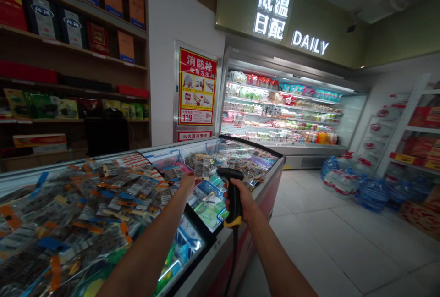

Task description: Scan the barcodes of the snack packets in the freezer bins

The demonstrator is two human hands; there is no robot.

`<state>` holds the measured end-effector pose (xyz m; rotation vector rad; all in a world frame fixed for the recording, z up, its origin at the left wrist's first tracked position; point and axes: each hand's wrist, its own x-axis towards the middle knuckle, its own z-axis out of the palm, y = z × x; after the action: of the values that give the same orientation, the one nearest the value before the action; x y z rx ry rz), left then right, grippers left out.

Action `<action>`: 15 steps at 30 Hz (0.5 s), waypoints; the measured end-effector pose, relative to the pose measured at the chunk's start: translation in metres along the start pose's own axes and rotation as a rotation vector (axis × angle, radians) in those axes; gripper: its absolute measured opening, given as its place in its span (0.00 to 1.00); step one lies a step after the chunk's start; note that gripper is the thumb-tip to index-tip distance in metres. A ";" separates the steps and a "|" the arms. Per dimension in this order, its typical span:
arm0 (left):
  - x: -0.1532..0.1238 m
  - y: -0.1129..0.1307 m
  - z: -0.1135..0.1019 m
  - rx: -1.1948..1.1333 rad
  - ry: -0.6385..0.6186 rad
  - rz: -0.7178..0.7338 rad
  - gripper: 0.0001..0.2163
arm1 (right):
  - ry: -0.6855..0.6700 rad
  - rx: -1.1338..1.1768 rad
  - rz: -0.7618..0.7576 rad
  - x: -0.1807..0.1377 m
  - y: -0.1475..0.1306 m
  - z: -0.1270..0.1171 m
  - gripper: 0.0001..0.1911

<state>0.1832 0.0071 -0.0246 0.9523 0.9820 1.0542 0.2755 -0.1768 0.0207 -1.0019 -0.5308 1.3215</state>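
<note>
My left hand (188,182) is closed on a small clear food packet (202,165), held upright above the glass-topped chest freezer (220,237). My right hand (242,198) grips the handle of a black and yellow barcode scanner (232,194), its head level with the packet and just to its right. The scanner's cable hangs down beside the freezer edge. Several flat packets in clear wrap with orange and blue labels (85,210) lie piled across the freezer lid to the left of my arms.
Wooden shelves with boxed goods (72,35) fill the left wall. A red fire-safety poster (197,87) hangs ahead. An open refrigerated case (282,113) stands at the back. Large water bottles (360,187) cluster on the tiled floor at the right, beside white racks (419,127).
</note>
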 end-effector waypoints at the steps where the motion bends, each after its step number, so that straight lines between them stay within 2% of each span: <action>1: 0.000 0.001 0.001 -0.009 0.001 0.003 0.09 | 0.001 -0.006 0.013 0.000 0.002 0.000 0.13; 8: 0.003 0.005 0.005 -0.017 0.013 0.040 0.09 | 0.001 -0.051 0.023 -0.001 0.007 0.005 0.12; 15: 0.006 0.006 0.000 0.012 0.022 0.053 0.09 | -0.005 -0.059 0.017 0.002 0.005 0.006 0.12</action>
<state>0.1835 0.0145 -0.0201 0.9827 0.9868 1.1064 0.2688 -0.1732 0.0188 -1.0543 -0.5690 1.3296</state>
